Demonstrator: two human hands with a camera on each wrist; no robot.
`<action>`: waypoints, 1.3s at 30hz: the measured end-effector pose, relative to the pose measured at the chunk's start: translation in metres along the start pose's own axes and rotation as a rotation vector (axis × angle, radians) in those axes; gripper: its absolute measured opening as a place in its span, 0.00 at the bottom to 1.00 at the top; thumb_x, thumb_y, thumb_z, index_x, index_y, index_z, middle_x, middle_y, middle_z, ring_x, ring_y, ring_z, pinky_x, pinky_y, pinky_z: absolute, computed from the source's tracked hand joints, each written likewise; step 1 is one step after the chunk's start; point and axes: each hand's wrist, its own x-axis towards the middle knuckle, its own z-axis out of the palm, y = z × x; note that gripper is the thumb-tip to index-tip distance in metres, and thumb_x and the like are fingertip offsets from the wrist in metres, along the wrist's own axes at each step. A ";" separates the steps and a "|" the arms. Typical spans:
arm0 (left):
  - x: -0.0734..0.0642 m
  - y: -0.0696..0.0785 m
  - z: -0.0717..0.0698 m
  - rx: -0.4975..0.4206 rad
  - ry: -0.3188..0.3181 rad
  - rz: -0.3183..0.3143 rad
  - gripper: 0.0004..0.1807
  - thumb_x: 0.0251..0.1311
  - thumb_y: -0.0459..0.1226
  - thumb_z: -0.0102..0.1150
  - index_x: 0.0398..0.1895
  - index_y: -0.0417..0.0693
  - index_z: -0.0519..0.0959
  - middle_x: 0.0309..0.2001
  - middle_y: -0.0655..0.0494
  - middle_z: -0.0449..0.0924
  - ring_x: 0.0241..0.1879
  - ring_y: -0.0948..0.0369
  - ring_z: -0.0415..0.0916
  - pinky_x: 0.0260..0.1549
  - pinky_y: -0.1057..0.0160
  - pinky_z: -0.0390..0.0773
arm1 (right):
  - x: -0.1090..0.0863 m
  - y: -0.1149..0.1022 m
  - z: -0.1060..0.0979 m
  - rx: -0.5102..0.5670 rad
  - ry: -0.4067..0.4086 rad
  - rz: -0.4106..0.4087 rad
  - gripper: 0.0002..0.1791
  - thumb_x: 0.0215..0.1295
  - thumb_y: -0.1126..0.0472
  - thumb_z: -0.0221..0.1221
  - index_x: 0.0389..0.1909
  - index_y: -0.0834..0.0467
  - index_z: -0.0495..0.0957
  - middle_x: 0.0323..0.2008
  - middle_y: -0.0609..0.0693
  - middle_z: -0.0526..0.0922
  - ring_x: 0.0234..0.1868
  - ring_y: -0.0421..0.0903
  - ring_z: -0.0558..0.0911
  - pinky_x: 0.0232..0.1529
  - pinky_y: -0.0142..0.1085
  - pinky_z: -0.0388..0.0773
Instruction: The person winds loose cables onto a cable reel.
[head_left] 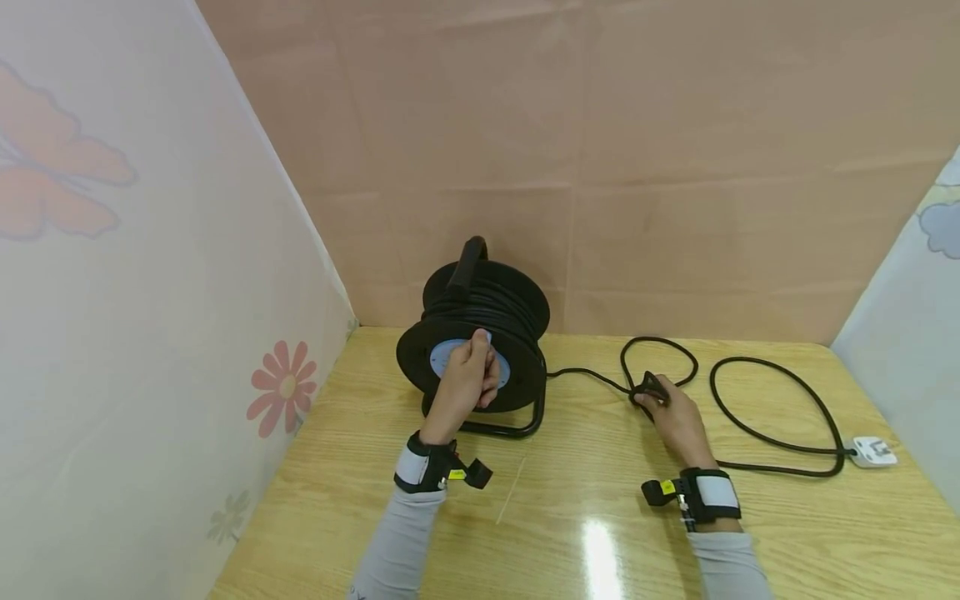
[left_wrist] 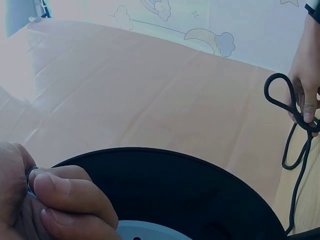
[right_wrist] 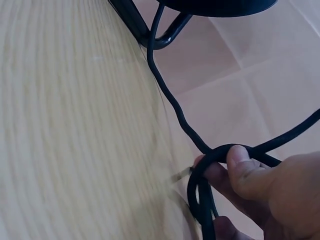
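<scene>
A black cable reel [head_left: 487, 308] with wound cord stands on the wooden table, its blue-grey hub [head_left: 444, 357] facing me. At that hub, my left hand [head_left: 468, 375] has its fingers curled round a small crank knob, mostly hidden by the fingers in the left wrist view. Black cord [head_left: 585, 372] runs from the reel's right side to my right hand [head_left: 678, 421]. There the thumb and fingers pinch a small crossed loop of cord [right_wrist: 200, 185]. Beyond it the cord lies in wide curves and ends at a white plug [head_left: 873, 451] on the right.
The wooden table [head_left: 555, 533] meets a brown paper-covered wall [head_left: 637, 167] behind the reel. A patterned panel [head_left: 187, 250] borders the left side, another the right. The reel's tube frame [head_left: 498, 431] rests on the tabletop, and its carrying handle [head_left: 467, 267] points up.
</scene>
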 end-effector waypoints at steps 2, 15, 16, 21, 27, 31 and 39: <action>0.000 -0.001 0.001 -0.012 -0.002 0.002 0.33 0.74 0.59 0.32 0.19 0.43 0.58 0.14 0.51 0.59 0.09 0.58 0.56 0.09 0.65 0.60 | 0.001 0.001 0.002 0.022 0.011 0.014 0.16 0.72 0.55 0.54 0.54 0.60 0.70 0.51 0.70 0.77 0.51 0.68 0.74 0.43 0.59 0.72; -0.001 0.000 0.007 -0.012 -0.012 0.000 0.35 0.73 0.60 0.31 0.16 0.42 0.57 0.13 0.49 0.57 0.08 0.56 0.56 0.09 0.64 0.61 | 0.002 -0.003 0.006 0.015 0.004 -0.067 0.16 0.72 0.61 0.53 0.55 0.67 0.67 0.45 0.73 0.78 0.43 0.66 0.77 0.41 0.57 0.74; -0.001 0.000 0.007 -0.011 -0.013 -0.002 0.35 0.73 0.60 0.31 0.17 0.42 0.57 0.13 0.49 0.57 0.08 0.56 0.56 0.09 0.64 0.61 | 0.002 -0.004 0.006 0.018 -0.004 -0.067 0.16 0.72 0.61 0.53 0.54 0.67 0.67 0.47 0.74 0.77 0.47 0.67 0.76 0.45 0.60 0.72; 0.000 -0.002 0.007 -0.020 -0.022 0.007 0.35 0.73 0.61 0.31 0.17 0.42 0.57 0.13 0.49 0.57 0.08 0.57 0.56 0.08 0.65 0.60 | 0.001 -0.006 0.004 0.007 -0.024 -0.075 0.19 0.71 0.57 0.55 0.53 0.66 0.68 0.47 0.72 0.77 0.47 0.67 0.76 0.46 0.60 0.72; 0.001 -0.004 0.009 -0.027 -0.033 0.008 0.35 0.73 0.61 0.31 0.17 0.43 0.57 0.13 0.49 0.57 0.08 0.58 0.55 0.08 0.66 0.59 | 0.000 -0.009 0.004 -0.044 -0.027 -0.070 0.31 0.64 0.41 0.59 0.52 0.64 0.69 0.39 0.63 0.78 0.35 0.55 0.75 0.36 0.50 0.72; 0.001 -0.004 0.010 -0.027 -0.032 -0.003 0.35 0.72 0.62 0.32 0.17 0.43 0.57 0.13 0.48 0.57 0.08 0.58 0.55 0.08 0.66 0.59 | 0.000 -0.009 0.005 -0.040 -0.043 -0.061 0.34 0.61 0.39 0.61 0.52 0.64 0.69 0.39 0.62 0.77 0.36 0.55 0.74 0.36 0.48 0.71; 0.000 -0.004 0.012 -0.018 -0.035 -0.005 0.35 0.72 0.61 0.32 0.19 0.40 0.57 0.14 0.47 0.57 0.08 0.58 0.55 0.08 0.66 0.59 | 0.001 -0.004 0.004 -0.036 -0.032 -0.121 0.25 0.64 0.49 0.62 0.52 0.64 0.70 0.45 0.66 0.79 0.39 0.58 0.77 0.39 0.53 0.72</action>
